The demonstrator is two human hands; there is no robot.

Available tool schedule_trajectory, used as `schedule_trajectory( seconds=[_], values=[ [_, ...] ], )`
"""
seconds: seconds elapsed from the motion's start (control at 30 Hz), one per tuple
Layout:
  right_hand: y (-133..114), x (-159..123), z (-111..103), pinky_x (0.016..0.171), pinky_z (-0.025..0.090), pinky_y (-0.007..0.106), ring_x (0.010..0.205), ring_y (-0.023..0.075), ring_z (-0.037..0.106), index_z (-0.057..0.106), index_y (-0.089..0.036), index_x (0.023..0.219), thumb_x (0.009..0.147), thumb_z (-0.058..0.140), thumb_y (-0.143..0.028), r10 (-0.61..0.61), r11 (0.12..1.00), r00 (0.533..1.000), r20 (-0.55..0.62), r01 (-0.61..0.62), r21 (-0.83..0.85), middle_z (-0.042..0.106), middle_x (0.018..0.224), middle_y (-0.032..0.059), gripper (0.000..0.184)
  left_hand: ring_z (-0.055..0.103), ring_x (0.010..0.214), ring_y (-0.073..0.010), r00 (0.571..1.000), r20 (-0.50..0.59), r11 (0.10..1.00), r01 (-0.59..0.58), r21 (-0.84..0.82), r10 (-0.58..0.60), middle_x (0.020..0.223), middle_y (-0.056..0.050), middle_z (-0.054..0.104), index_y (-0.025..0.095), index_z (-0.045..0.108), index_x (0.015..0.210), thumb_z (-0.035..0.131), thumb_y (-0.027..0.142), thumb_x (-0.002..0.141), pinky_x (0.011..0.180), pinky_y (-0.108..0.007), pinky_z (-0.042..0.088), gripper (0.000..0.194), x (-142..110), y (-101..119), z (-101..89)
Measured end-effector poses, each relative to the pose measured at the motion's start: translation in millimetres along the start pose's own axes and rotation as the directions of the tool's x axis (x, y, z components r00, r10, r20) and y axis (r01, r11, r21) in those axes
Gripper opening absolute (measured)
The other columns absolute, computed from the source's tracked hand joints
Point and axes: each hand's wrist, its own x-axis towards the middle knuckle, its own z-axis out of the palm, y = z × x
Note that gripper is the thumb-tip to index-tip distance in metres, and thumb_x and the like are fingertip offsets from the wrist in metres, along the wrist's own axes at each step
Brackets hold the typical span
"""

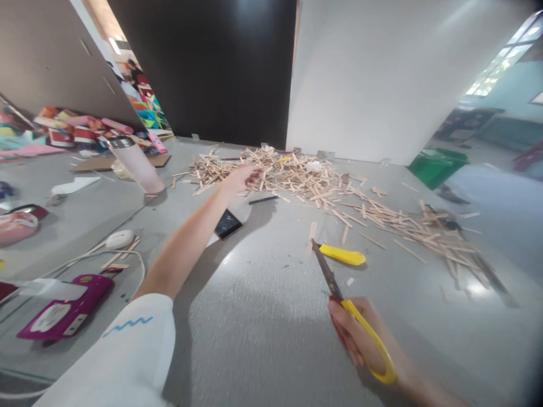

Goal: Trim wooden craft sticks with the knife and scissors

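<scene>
My right hand (pixel 360 333) is wrapped round the handles of a pair of scissors (pixel 327 274), one yellow loop showing beside the palm. The dark blades look closed and point away from me, their tip by a short wooden stick (pixel 313 233). Just right of the tip lies a yellow utility knife (pixel 343 254). Stretched far forward, my left hand (pixel 251 175) is at the near edge of a heap of wooden sticks (pixel 305 175). Its fingers are curled in among the sticks, and what they pinch is too small to make out.
A phone (pixel 228 224) and a black pen (pixel 263 199) lie near my left forearm. To the left are a pink bottle (pixel 138 167), a white mouse (pixel 119 239) and a magenta power strip (pixel 68 308) with cables. Upright panels (pixel 212 68) back the table. A green bin (pixel 436 167) stands right.
</scene>
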Motion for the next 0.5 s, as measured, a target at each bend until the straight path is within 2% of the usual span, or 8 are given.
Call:
schedule_trajectory(
  seconds=[0.07,0.13,0.2,0.27,0.3,0.37,0.43,0.5],
  values=[
    [-1,-1,-1,0.037,0.025,0.024,0.034,0.0085,0.033,0.036,-0.027,0.052,0.089,0.053,-0.098,-0.01,1.0,1.0,0.007,0.01,0.004,0.032,0.04,-0.0064,0.081,0.073,0.113,-0.026,0.998,0.05,0.999,-0.027,-0.03,0.029,0.135,-0.012,0.071,0.017,0.068,0.138,0.072,0.041,0.108,0.095,-0.046,0.066,0.039,-9,9,5.9],
    [-2,-1,-1,0.037,0.025,0.024,0.034,0.0085,0.034,0.037,-0.027,0.052,0.089,0.053,-0.098,-0.013,1.0,1.0,0.009,0.013,0.001,0.033,0.04,-0.0061,0.082,0.073,0.092,-0.0187,0.991,0.103,0.996,-0.076,-0.051,0.081,0.119,-0.01,0.075,0.016,0.071,0.126,0.067,0.04,0.111,0.078,-0.034,0.064,0.029,-22,20,12.4],
    [-1,-2,-1,0.037,0.025,0.024,0.034,0.0086,0.034,0.037,-0.027,0.053,0.088,0.053,-0.099,-0.009,1.0,1.0,0.007,0.009,-0.002,0.033,0.04,-0.006,0.082,0.065,0.069,-0.012,0.975,0.167,0.988,-0.138,-0.063,0.147,0.1,-0.012,0.076,0.015,0.075,0.109,0.059,0.032,0.113,0.056,-0.023,0.048,0.024,-40,33,19.2],
    [0,-1,-1,0.037,0.025,0.024,0.034,0.0087,0.035,0.038,-0.027,0.053,0.087,0.053,-0.1,-0.003,1.0,1.0,0.004,0.003,0.003,0.034,0.041,-0.0059,0.082,0.06,0.058,-0.0103,0.946,0.255,0.98,-0.191,-0.057,0.199,0.09,-0.011,0.077,0.015,0.077,0.1,0.062,0.03,0.111,0.048,-0.024,0.034,0.024,-64,47,26.0],
    [0,-1,0,0.036,0.025,0.024,0.034,0.0086,0.034,0.038,-0.027,0.053,0.087,0.053,-0.1,-0.004,1.0,1.0,0.003,0.004,0.006,0.033,0.041,-0.006,0.082,0.062,0.058,-0.0112,0.929,0.302,0.977,-0.21,-0.045,0.213,0.088,-0.012,0.078,0.015,0.078,0.097,0.063,0.033,0.111,0.047,-0.025,0.033,0.027,-77,54,29.5],
    [1,0,0,0.036,0.024,0.023,0.034,0.0085,0.034,0.037,-0.027,0.053,0.087,0.053,-0.1,-0.008,1.0,1.0,-0.003,0.008,0.014,0.032,0.041,-0.0062,0.082,0.072,0.065,-0.0163,0.882,0.408,0.967,-0.256,-0.006,0.236,0.09,-0.016,0.081,0.013,0.079,0.097,0.064,0.043,0.11,0.047,-0.026,0.035,0.036,-106,66,36.5],
    [1,1,1,0.036,0.024,0.023,0.034,0.0083,0.032,0.037,-0.027,0.053,0.086,0.053,-0.101,0.001,1.0,1.0,-0.004,-0.001,0.02,0.03,0.041,-0.0067,0.083,0.079,0.074,-0.0204,0.783,0.558,0.914,-0.392,0.099,0.275,0.101,-0.017,0.084,0.013,0.078,0.106,0.061,0.054,0.11,0.048,-0.026,0.042,0.044,-135,76,43.1],
    [0,1,1,0.035,0.026,0.023,0.034,0.0082,0.032,0.036,-0.027,0.053,0.085,0.055,-0.102,0.008,1.0,1.0,-0.006,-0.008,0.023,0.03,0.041,-0.0068,0.083,0.081,0.08,-0.0224,0.735,0.622,0.872,-0.461,0.168,0.269,0.109,-0.018,0.084,0.012,0.077,0.108,0.062,0.058,0.108,0.05,-0.025,0.048,0.048,-159,82,48.7]
  ],
)
